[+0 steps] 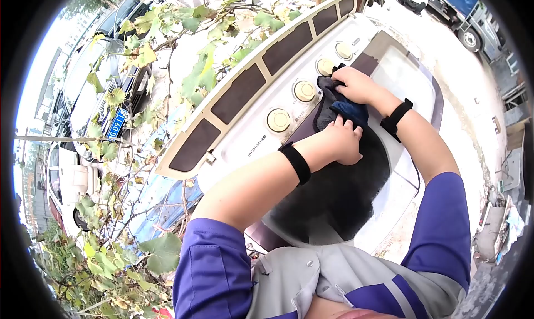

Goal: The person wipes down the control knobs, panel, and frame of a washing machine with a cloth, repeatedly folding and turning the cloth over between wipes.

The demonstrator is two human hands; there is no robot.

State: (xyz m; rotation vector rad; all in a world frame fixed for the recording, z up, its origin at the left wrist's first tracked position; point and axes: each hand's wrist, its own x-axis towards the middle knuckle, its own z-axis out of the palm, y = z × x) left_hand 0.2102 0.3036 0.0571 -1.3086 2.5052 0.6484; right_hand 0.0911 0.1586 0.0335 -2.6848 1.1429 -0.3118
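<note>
A dark grey and navy cloth [328, 105] with black edging lies bunched over the control panel's edge and the machine's top. Closed on the cloth's upper end is my right hand [356, 85], beside the knobs. My left hand [344, 142] is just below the cloth with its fingers apart and bent, their tips at its lower edge; whether they press on it I cannot tell. Beneath both hands stands a white washing machine [233, 146] with several round cream knobs [278, 120]. Its large dark area [334, 199] below my left hand is partly hidden by my forearm.
Along the machine's back runs a raised cream panel with brown windows [239, 94]. Vines with leaves [161, 252] crowd the left side. Parked cars [105, 91] stand beyond them, and a truck [470, 38] is at the upper right. Assorted clutter [500, 224] lines the right edge.
</note>
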